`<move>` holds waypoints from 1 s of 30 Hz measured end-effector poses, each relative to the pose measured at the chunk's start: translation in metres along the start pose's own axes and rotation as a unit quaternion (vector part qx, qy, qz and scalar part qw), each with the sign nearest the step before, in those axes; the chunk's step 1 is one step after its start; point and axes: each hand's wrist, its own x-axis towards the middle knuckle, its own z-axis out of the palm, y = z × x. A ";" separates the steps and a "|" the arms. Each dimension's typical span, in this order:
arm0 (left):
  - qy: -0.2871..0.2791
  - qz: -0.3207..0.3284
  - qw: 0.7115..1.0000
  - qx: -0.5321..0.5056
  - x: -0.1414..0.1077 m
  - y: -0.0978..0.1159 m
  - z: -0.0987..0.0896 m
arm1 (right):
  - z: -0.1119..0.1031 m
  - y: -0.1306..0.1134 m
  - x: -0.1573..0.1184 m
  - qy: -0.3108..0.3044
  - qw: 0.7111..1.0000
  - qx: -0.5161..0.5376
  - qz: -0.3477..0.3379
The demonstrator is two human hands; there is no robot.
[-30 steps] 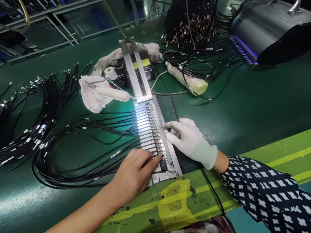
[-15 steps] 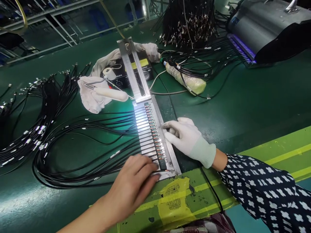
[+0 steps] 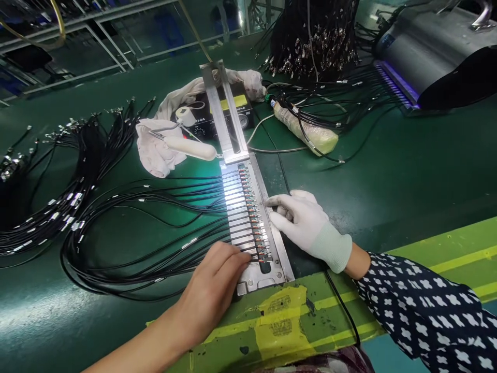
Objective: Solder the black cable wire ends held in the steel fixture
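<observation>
A long metal jig (image 3: 265, 283) lies on the bench, its lower end near the edge. Black cables (image 3: 202, 219) cross it side by side, their small stripped or connector-tipped ends lined up along the slot. My bare left hand (image 3: 217, 280) pinches one black cable (image 3: 253, 260) close to its tip, at the lowest filled place of the row. That tip lies over the slot. My right hand (image 3: 306, 223), in a white glove, rests at the jig's right side rail (image 3: 272, 217). Its index finger and thumb are apart and touch the rail, with nothing visible between them.
Behind the jig stand a black control box (image 3: 240, 114), a white cloth (image 3: 155, 155) and a white-handled tool (image 3: 190, 147). A wrapped bundle (image 3: 306, 129) lies right of them. Cable bundles (image 3: 83, 155) spread left. A grey machine with purple light (image 3: 442, 57) stands far right.
My left hand has moved up the jig with the cable, from its lower end to the row of tips. My right hand keeps its place at the rail. The view has shifted slightly.
</observation>
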 end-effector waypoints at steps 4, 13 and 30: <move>0.014 0.009 0.999 0.033 -0.001 -0.003 0.007 | 0.001 0.001 -0.001 0.003 1.000 0.003 -0.005; -0.040 0.012 0.999 -0.006 -0.003 -0.004 0.003 | 0.001 0.001 0.000 0.000 1.000 0.003 -0.008; -0.053 0.048 0.989 0.130 -0.028 -0.003 0.005 | 0.000 -0.001 -0.001 -0.013 1.000 -0.016 0.000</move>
